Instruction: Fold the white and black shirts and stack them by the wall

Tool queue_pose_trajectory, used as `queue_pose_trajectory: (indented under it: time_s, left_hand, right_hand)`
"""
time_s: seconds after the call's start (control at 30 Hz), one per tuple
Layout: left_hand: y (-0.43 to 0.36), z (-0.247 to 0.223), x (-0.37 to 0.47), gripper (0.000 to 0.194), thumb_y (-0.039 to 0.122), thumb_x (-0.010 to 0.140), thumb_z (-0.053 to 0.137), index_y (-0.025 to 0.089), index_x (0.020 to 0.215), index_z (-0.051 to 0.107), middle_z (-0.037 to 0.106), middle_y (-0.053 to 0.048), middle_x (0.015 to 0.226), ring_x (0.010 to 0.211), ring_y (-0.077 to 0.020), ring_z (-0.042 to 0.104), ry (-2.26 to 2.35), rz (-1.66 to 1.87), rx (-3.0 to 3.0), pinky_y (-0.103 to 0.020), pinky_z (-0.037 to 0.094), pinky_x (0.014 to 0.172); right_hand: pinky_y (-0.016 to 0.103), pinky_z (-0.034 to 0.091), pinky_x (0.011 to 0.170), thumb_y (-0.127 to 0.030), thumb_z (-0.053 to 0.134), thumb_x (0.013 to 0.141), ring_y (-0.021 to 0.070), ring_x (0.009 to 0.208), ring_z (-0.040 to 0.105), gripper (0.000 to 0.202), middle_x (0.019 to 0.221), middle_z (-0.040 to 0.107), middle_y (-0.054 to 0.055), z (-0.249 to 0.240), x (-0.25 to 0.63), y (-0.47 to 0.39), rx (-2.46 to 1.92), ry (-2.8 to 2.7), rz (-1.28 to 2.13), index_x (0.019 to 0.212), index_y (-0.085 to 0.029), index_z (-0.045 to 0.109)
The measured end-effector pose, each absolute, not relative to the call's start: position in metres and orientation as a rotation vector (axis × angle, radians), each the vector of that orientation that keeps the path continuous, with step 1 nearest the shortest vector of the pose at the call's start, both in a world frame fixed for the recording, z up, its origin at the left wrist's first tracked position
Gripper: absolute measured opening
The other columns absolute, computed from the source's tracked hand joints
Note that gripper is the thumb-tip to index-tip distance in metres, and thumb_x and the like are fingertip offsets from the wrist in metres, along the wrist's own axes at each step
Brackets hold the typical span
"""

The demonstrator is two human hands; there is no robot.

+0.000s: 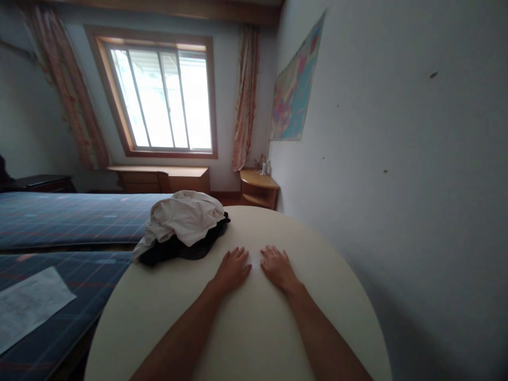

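Note:
My left hand (234,269) lies palm down on a round cream-coloured table (254,338), fingers stretched forward and nothing held. Beside it, a short gap to the right, my right hand (277,267) rests flat on the same tabletop, also with nothing in it. A heap of clothes sits at the table's left far edge, nearest to my left hand but apart from it. On top of the heap is a crumpled white garment (186,214); under it, partly hidden, lies a black garment (178,251).
Blue plaid mattresses (79,217) adjoin the table on the left, with a sheet of paper (34,304) on the nearer one. A white wall (416,211) runs close along the right. Beyond the table stand a corner shelf (260,180) and a low wooden desk (182,177) under a window.

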State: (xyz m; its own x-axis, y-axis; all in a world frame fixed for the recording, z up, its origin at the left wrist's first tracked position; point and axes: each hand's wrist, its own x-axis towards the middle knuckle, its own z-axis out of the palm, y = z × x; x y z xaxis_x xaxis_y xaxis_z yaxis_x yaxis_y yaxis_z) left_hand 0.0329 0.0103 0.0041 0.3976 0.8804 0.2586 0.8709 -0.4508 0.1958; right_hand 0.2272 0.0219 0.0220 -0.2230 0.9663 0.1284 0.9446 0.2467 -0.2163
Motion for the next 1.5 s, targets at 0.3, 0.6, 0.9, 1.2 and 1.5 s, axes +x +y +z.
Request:
queue_pose_trajectory:
  time_s: [0.3, 0.6, 0.9, 1.2, 1.5]
  left_hand:
    - [0.009, 0.007, 0.019, 0.054, 0.049, 0.096, 0.041, 0.029, 0.147, 0.040, 0.032, -0.008, 0.158, 0.147, -0.0328, 0.021, 1.608, 0.463, 2.577, -0.053, 0.019, 0.117]
    - [0.010, 0.007, 0.022, 0.055, 0.050, 0.095, 0.041, 0.027, 0.144, 0.044, 0.035, -0.009, 0.156, 0.145, -0.0334, 0.025, 1.602, 0.405, 2.550, -0.052, 0.020, 0.117]
    - [0.013, 0.001, 0.021, 0.055, 0.051, 0.095, 0.041, 0.027, 0.144, 0.044, 0.035, -0.009, 0.156, 0.145, -0.0336, 0.025, 1.602, 0.422, 2.559, -0.052, 0.020, 0.117]
    - [0.012, 0.002, 0.021, 0.055, 0.051, 0.095, 0.040, 0.027, 0.144, 0.044, 0.035, -0.009, 0.156, 0.146, -0.0334, 0.024, 1.603, 0.419, 2.557, -0.051, 0.020, 0.117]
    - [0.010, 0.003, 0.021, 0.056, 0.050, 0.093, 0.045, 0.027, 0.144, 0.045, 0.036, -0.008, 0.156, 0.145, -0.0326, 0.025, 1.611, 0.448, 2.526, -0.052, 0.020, 0.118]
  right_hand:
    - [0.045, 0.003, 0.119, -0.053, 0.032, 0.095, 0.0248, 0.149, 0.011, 0.065, 0.162, 0.020, 0.006, 0.023, 0.233, 0.004, -1.817, -2.384, 0.314, 0.152, -0.024, 0.031]
    - [0.045, 0.005, 0.118, -0.053, 0.029, 0.097, 0.0255, 0.149, 0.011, 0.064, 0.162, 0.020, 0.007, 0.023, 0.231, 0.004, -1.824, -2.388, 0.316, 0.152, -0.023, 0.031]
    - [0.046, 0.006, 0.118, -0.053, 0.028, 0.096, 0.0259, 0.149, 0.011, 0.064, 0.162, 0.020, 0.006, 0.022, 0.231, 0.005, -1.827, -2.401, 0.305, 0.153, -0.023, 0.030]
    - [0.045, 0.005, 0.118, -0.053, 0.028, 0.096, 0.0253, 0.149, 0.011, 0.064, 0.162, 0.020, 0.005, 0.023, 0.230, 0.004, -1.843, -2.392, 0.312, 0.153, -0.024, 0.031]
    - [0.045, 0.005, 0.118, -0.053, 0.030, 0.096, 0.0260, 0.149, 0.011, 0.064, 0.162, 0.020, 0.006, 0.023, 0.230, 0.004, -1.834, -2.384, 0.316, 0.152, -0.023, 0.032]
